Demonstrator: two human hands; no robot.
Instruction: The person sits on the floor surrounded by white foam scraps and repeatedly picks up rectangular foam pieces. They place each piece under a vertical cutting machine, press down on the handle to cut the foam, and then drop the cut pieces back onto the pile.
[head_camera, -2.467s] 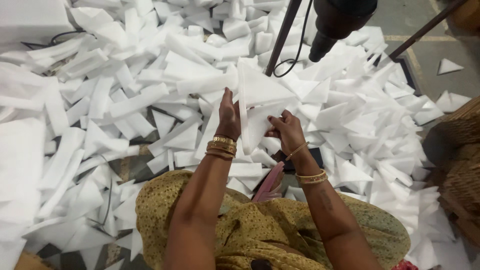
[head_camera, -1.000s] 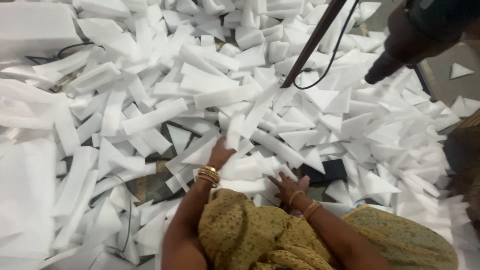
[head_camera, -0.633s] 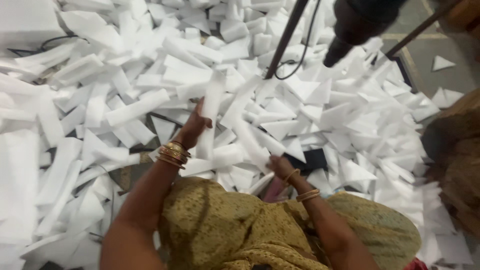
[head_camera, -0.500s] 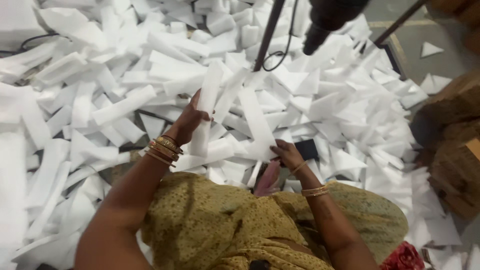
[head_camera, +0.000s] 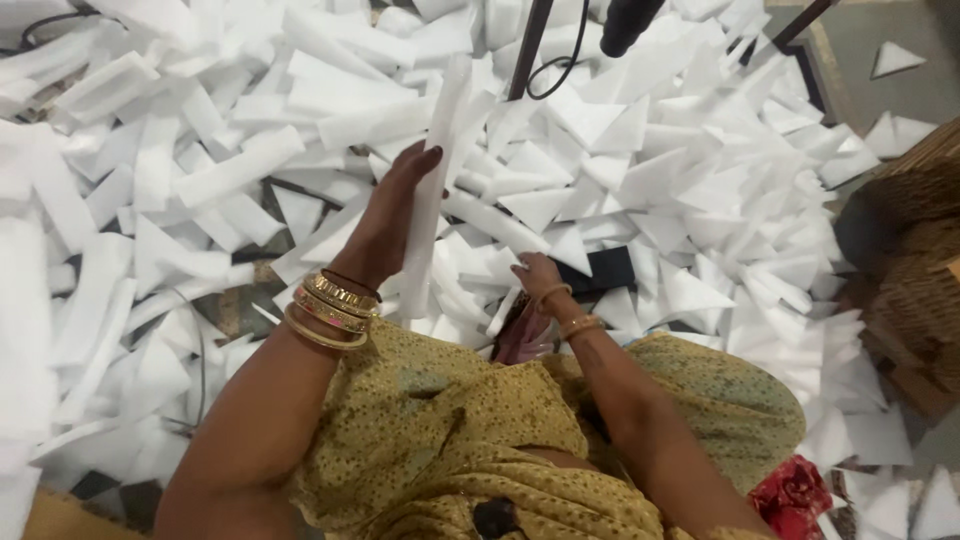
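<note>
Foam lay everywhere: white offcut strips and triangles of foam (head_camera: 640, 170) covered the floor from the near left to the far right. The left hand (head_camera: 392, 215) was raised above the heap with its fingers closed around a long white rectangular foam strip (head_camera: 432, 185), which stood nearly upright, its top end towards the far side. The right hand (head_camera: 538, 275) rested lower, just right of the strip's near end, fingers loosely curled on the foam pieces; whether it gripped anything I could not tell. Gold bangles (head_camera: 330, 305) ringed the left wrist. A mustard-yellow patterned garment (head_camera: 450, 420) filled the near middle. A dark pole with a black cable (head_camera: 530, 45) rose at the far side, and a brown woven basket (head_camera: 915, 250) stood at the right.
</note>
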